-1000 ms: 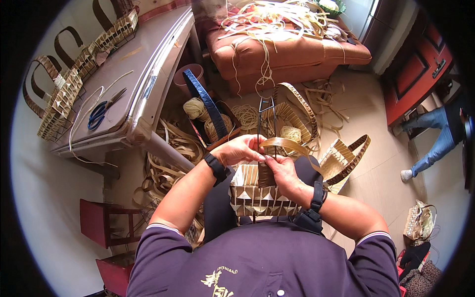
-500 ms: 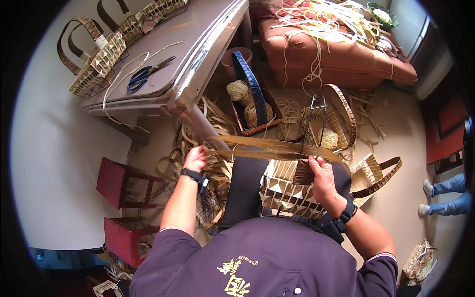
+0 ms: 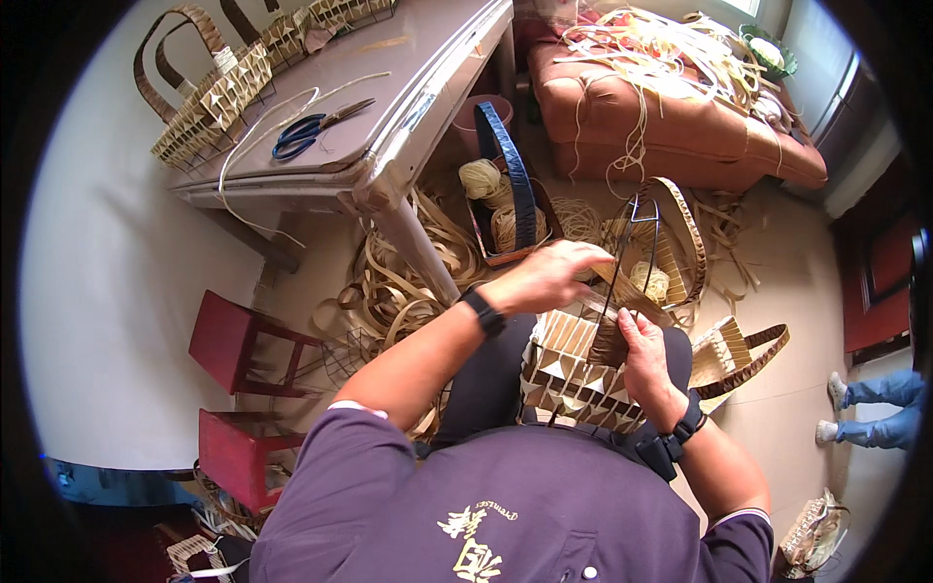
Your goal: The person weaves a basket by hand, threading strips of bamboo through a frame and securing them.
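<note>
On my lap sits a woven basket (image 3: 571, 391) in cream and brown, with a thin dark wire handle frame (image 3: 637, 225) standing up from it. Glossy brown ribbon (image 3: 610, 342) wraps the lower part of that frame. My right hand (image 3: 644, 358) pinches the ribbon against the wire, thumb on top. Close by, at the left side of the frame, my left hand (image 3: 551, 276) reaches over with the ribbon's loose length at its fingers; its exact grip is partly hidden. The ribbon passes around the wires between both hands.
Scissors (image 3: 321, 129) and cord lie on the table (image 3: 389, 73) at left, beside finished baskets (image 3: 216, 97). A box of yarn (image 3: 505, 219), tangled strips (image 3: 389, 277) and other baskets (image 3: 724, 355) lie around me. Red stools (image 3: 233, 342) stand left; a person's legs (image 3: 880, 398) show right.
My left hand has swung from the far left to the wire handle frame, carrying the stretched ribbon with it. My right hand still pinches at the wrapped part. The view has shifted slightly.
</note>
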`<action>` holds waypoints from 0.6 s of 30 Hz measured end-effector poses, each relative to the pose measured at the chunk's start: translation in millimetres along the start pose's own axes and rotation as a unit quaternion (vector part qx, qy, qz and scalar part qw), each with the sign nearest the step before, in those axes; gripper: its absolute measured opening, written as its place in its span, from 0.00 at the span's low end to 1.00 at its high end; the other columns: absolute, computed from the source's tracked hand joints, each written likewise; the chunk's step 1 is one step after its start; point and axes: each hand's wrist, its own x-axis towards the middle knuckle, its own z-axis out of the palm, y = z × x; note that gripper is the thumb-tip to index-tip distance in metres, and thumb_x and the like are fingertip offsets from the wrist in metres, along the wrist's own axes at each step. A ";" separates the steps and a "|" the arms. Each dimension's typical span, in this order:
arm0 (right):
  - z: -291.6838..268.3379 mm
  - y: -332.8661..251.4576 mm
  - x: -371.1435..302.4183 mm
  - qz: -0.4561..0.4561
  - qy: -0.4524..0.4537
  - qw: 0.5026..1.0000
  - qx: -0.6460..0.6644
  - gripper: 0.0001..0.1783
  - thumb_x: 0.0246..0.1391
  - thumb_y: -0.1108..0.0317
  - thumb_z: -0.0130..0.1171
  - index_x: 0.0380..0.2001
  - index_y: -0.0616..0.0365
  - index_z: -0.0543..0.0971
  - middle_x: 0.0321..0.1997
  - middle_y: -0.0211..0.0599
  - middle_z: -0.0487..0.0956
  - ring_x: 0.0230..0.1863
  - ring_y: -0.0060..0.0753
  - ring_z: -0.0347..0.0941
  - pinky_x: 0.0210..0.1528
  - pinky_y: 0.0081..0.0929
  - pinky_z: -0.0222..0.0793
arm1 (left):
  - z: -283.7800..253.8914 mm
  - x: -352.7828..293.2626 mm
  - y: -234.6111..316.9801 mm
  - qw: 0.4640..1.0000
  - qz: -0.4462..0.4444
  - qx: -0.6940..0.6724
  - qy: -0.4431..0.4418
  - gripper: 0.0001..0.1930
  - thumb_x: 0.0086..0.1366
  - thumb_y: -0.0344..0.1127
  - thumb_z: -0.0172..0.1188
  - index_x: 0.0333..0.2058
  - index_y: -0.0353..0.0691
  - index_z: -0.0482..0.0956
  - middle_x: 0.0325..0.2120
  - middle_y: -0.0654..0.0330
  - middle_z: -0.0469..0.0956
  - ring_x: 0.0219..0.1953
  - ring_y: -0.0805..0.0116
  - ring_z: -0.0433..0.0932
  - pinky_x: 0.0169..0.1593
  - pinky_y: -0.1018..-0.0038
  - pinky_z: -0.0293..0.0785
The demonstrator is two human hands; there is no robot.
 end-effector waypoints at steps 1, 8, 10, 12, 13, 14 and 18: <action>0.5 -1.1 0.5 -0.010 -0.011 1.000 0.019 0.10 0.69 0.61 0.63 0.41 0.56 0.85 0.37 0.20 0.84 0.35 0.13 0.72 0.44 0.19 0.68 | 15.0 10.9 -2.8 0.997 -0.030 -0.039 -0.056 0.27 0.62 0.26 0.66 0.61 0.42 0.76 0.53 0.51 0.81 0.56 0.54 0.78 0.62 0.62 0.73; -9.6 -0.5 3.9 0.018 -0.037 0.999 0.006 0.12 0.71 0.61 0.59 0.45 0.58 0.84 0.40 0.25 0.86 0.37 0.17 0.78 0.45 0.22 0.76 | 40.1 38.3 -28.3 0.987 0.105 -0.083 -0.088 0.30 0.62 0.24 0.66 0.64 0.47 0.75 0.63 0.56 0.73 0.64 0.57 0.71 0.68 0.66 0.68; -10.0 -1.9 4.9 0.022 -0.043 0.999 -0.005 0.13 0.71 0.60 0.59 0.45 0.57 0.84 0.40 0.25 0.86 0.36 0.18 0.79 0.44 0.23 0.77 | 44.8 35.1 -32.5 0.963 -0.011 -0.231 -0.138 0.25 0.64 0.27 0.67 0.60 0.45 0.78 0.57 0.57 0.77 0.59 0.60 0.76 0.64 0.67 0.71; -11.6 1.3 5.7 0.029 -0.033 0.999 0.009 0.13 0.71 0.60 0.60 0.45 0.57 0.84 0.39 0.25 0.86 0.36 0.18 0.79 0.44 0.23 0.77 | 34.5 28.6 -32.1 0.955 -0.086 -0.244 -0.145 0.12 0.68 0.35 0.69 0.47 0.38 0.85 0.39 0.57 0.85 0.43 0.69 0.83 0.51 0.70 0.78; -12.6 2.8 6.6 0.035 -0.022 0.999 0.023 0.12 0.70 0.59 0.60 0.44 0.57 0.84 0.39 0.25 0.86 0.36 0.18 0.80 0.44 0.23 0.78 | 29.1 20.8 -34.2 0.955 -0.120 -0.242 -0.119 0.10 0.68 0.35 0.68 0.43 0.36 0.85 0.37 0.56 0.84 0.40 0.67 0.82 0.47 0.69 0.78; -15.2 3.9 6.8 0.036 -0.021 0.999 0.022 0.12 0.70 0.59 0.60 0.44 0.57 0.84 0.39 0.25 0.86 0.36 0.18 0.80 0.44 0.23 0.78 | 17.1 9.8 -38.7 0.972 -0.100 -0.190 -0.091 0.10 0.68 0.35 0.68 0.42 0.35 0.85 0.37 0.57 0.84 0.39 0.67 0.82 0.47 0.69 0.78; -19.5 5.6 2.5 0.036 0.000 0.999 0.014 0.07 0.68 0.63 0.64 0.39 0.54 0.83 0.36 0.17 0.80 0.37 0.12 0.69 0.46 0.19 0.65 | -54.9 -88.0 -63.7 0.974 -0.209 -0.083 0.023 0.11 0.68 0.39 0.65 0.40 0.36 0.85 0.34 0.56 0.81 0.38 0.64 0.82 0.45 0.69 0.78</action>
